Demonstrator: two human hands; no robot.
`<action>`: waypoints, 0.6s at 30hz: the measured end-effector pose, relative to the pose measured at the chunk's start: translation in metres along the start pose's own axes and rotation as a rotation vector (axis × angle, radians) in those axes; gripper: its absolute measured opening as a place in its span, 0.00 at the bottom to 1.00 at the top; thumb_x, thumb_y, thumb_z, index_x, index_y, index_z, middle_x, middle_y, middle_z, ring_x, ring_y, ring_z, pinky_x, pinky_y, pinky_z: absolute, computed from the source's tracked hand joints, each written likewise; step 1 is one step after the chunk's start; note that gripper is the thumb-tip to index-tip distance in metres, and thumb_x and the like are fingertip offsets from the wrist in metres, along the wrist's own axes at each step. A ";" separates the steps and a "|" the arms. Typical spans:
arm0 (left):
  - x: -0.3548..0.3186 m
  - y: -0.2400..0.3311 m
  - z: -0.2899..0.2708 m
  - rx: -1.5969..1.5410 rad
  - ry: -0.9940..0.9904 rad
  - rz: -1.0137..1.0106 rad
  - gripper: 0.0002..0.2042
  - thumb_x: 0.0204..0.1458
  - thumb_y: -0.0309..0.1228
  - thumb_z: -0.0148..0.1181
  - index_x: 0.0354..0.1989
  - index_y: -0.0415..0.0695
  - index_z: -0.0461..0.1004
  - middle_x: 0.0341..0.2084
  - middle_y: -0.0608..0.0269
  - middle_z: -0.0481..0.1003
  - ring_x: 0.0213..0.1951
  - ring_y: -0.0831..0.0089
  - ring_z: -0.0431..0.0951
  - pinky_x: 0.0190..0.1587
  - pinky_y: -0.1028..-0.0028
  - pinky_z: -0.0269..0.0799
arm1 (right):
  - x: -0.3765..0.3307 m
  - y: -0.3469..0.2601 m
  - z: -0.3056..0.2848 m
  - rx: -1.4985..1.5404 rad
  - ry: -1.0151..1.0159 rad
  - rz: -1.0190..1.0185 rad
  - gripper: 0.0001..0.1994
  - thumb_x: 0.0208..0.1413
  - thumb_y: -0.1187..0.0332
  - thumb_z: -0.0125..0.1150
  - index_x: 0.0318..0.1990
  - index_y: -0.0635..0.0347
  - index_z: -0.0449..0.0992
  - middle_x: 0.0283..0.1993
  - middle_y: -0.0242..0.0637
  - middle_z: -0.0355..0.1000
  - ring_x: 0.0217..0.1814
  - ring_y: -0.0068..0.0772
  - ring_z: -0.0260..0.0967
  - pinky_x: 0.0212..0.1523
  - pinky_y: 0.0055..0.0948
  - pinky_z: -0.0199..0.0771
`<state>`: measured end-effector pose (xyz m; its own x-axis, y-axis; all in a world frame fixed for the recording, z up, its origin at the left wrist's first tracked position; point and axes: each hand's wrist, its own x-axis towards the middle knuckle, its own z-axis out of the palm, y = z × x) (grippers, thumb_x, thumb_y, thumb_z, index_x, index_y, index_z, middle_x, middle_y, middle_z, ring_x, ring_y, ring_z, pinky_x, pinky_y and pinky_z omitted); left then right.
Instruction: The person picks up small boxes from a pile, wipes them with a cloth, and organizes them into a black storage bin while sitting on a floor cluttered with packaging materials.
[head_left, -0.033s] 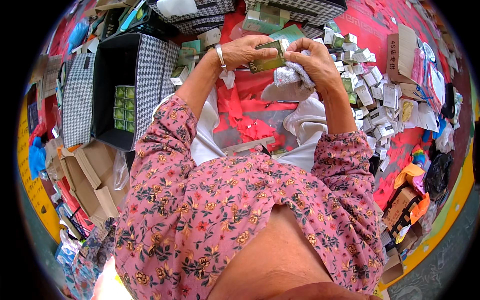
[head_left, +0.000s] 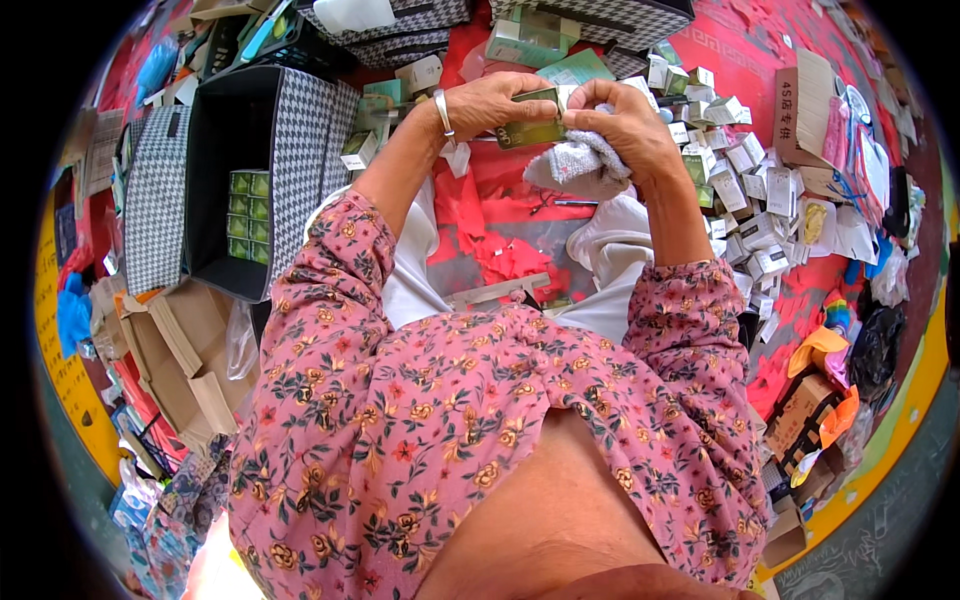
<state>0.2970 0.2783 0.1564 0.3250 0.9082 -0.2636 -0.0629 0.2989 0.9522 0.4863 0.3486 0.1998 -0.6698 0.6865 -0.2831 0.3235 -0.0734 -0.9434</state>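
Observation:
My left hand [head_left: 495,100], with a silver bangle [head_left: 443,112] on its wrist, grips a small dark green box [head_left: 530,131] held out in front of me. The fingers of my right hand [head_left: 625,125] touch the box's right end. That hand also clutches a crumpled white-grey cloth [head_left: 580,165], which hangs below the box. Both forearms come up out of pink flowered sleeves.
A houndstooth-patterned bin [head_left: 300,130] at left holds stacked green boxes [head_left: 248,215]. Several small white and green boxes [head_left: 750,200] are heaped at right near a brown carton [head_left: 800,100]. Red paper scraps [head_left: 500,255] lie below my hands. Flattened cardboard [head_left: 180,350] lies at lower left.

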 end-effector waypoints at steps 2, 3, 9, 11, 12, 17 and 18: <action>-0.001 -0.001 0.000 -0.032 -0.001 0.019 0.26 0.47 0.47 0.59 0.47 0.39 0.66 0.36 0.66 0.71 0.36 0.82 0.69 0.35 0.82 0.67 | -0.002 -0.002 0.005 0.055 -0.057 0.031 0.08 0.41 0.70 0.64 0.27 0.62 0.72 0.24 0.30 0.69 0.25 0.19 0.66 0.27 0.18 0.65; -0.001 -0.001 -0.001 -0.050 -0.010 -0.005 0.27 0.45 0.47 0.60 0.48 0.39 0.66 0.38 0.66 0.71 0.38 0.81 0.69 0.39 0.81 0.66 | 0.000 -0.002 0.005 0.055 -0.067 0.046 0.08 0.41 0.70 0.64 0.27 0.62 0.72 0.24 0.30 0.69 0.26 0.19 0.66 0.27 0.18 0.65; 0.002 -0.004 -0.002 -0.105 -0.012 0.023 0.29 0.42 0.48 0.63 0.46 0.39 0.67 0.35 0.67 0.71 0.34 0.82 0.70 0.34 0.82 0.67 | 0.005 0.002 0.003 0.012 -0.070 0.040 0.10 0.39 0.67 0.67 0.25 0.61 0.72 0.23 0.31 0.70 0.25 0.18 0.66 0.25 0.19 0.64; -0.002 0.002 0.007 -0.142 0.079 -0.001 0.26 0.43 0.46 0.62 0.44 0.39 0.68 0.34 0.67 0.72 0.34 0.82 0.71 0.34 0.82 0.67 | 0.005 -0.007 0.002 -0.065 -0.091 0.083 0.10 0.38 0.66 0.67 0.23 0.60 0.71 0.21 0.31 0.70 0.24 0.18 0.65 0.25 0.19 0.64; -0.003 0.004 0.011 -0.162 0.124 -0.015 0.25 0.43 0.45 0.62 0.44 0.39 0.68 0.33 0.67 0.72 0.34 0.82 0.71 0.34 0.82 0.68 | 0.004 -0.010 0.002 -0.102 -0.100 0.107 0.11 0.38 0.65 0.67 0.22 0.60 0.71 0.21 0.31 0.70 0.24 0.18 0.65 0.24 0.19 0.63; -0.002 -0.003 -0.003 -0.344 0.046 -0.094 0.25 0.44 0.40 0.60 0.47 0.38 0.65 0.39 0.61 0.72 0.38 0.73 0.75 0.41 0.74 0.71 | 0.008 -0.004 0.003 -0.022 -0.088 0.002 0.11 0.38 0.65 0.66 0.24 0.61 0.72 0.23 0.31 0.70 0.24 0.18 0.65 0.25 0.19 0.65; -0.005 -0.001 -0.003 -0.387 0.056 -0.104 0.25 0.43 0.40 0.60 0.48 0.38 0.65 0.39 0.60 0.72 0.38 0.73 0.75 0.41 0.74 0.72 | 0.008 -0.005 0.002 0.052 -0.090 0.006 0.11 0.38 0.65 0.67 0.25 0.61 0.73 0.24 0.31 0.70 0.24 0.18 0.65 0.26 0.19 0.65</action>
<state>0.2925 0.2741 0.1560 0.2969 0.8787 -0.3738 -0.3865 0.4685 0.7944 0.4779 0.3527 0.2024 -0.7263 0.6183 -0.3005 0.2940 -0.1158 -0.9488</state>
